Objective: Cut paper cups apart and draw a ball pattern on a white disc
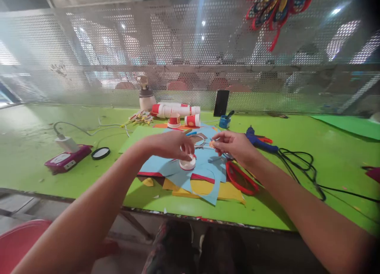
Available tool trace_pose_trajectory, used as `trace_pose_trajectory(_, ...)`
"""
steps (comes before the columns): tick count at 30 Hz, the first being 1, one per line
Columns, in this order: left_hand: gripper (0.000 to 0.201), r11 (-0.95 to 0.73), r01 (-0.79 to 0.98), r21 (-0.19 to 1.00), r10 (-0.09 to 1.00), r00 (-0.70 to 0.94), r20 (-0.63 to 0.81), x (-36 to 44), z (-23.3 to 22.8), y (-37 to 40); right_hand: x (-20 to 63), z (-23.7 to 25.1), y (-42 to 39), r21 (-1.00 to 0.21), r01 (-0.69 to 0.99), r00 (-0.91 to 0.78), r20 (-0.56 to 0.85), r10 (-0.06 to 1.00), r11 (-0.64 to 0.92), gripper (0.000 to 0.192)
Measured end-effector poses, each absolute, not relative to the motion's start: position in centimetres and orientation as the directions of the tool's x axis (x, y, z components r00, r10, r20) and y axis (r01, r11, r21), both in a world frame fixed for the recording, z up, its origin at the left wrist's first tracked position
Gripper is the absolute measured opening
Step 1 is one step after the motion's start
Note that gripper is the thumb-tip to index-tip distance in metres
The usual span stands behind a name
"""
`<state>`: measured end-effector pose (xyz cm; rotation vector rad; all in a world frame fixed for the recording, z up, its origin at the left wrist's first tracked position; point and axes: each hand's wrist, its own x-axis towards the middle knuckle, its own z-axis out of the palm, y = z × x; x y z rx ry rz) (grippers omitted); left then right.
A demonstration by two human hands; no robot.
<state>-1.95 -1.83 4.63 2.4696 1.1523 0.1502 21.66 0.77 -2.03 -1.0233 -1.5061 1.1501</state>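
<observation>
My left hand (175,143) reaches down over a short white paper cup piece (187,164), fingers curled on its rim. The cup piece rests on light blue paper (175,157). To the right, my right hand (233,146) pinches a small orange patterned piece (211,144) between thumb and fingers, slightly above the paper. Red-handled scissors (242,179) lie below that hand, their blades partly hidden. Nearest me, a blue sheet with a round cut-out (215,195) lies on yellow paper (184,189).
Paper cups (192,120) and a stacked row of cups (175,110) stand behind. A propped phone (221,103) and blue jar (225,121) are at the back. Right lies a blue glue gun (261,142) with a black cable; left, a purple power strip (68,159).
</observation>
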Motion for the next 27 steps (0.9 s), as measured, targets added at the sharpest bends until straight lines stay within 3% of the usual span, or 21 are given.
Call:
trace_pose_trajectory(3,0.035,-0.532,0.799,0.281,0.815,0.573,-0.088,-1.7,2.8,-3.6,21.5,-1.7,0.4,-0.971,0.06,-0.21,0.214,0.954,0.231,0.023)
trace_pose_trajectory(5,0.039,-0.508,0.818,0.269,0.841,0.539,-0.049,-1.7,1.3,-4.1,21.3,-1.5,0.1,-0.967,0.048,-0.213,0.234,0.949,0.249,0.021)
trace_pose_trajectory(12,0.024,-0.446,0.865,0.231,0.894,0.443,0.069,-1.3,-0.6,-3.7,21.1,-1.2,-0.2,-0.959,0.073,-0.24,0.249,0.938,0.273,0.015)
trace_pose_trajectory(18,0.046,-0.509,0.831,0.223,0.856,0.516,0.032,-1.4,-0.3,-4.3,21.7,-1.8,0.7,-0.956,0.118,-0.3,0.223,0.928,0.268,0.013)
trace_pose_trajectory(27,0.056,-0.551,0.78,0.297,0.812,0.583,-0.022,-2.4,-1.2,-4.5,21.7,-3.1,1.4,-0.967,0.145,-0.363,0.145,0.921,0.21,0.01)
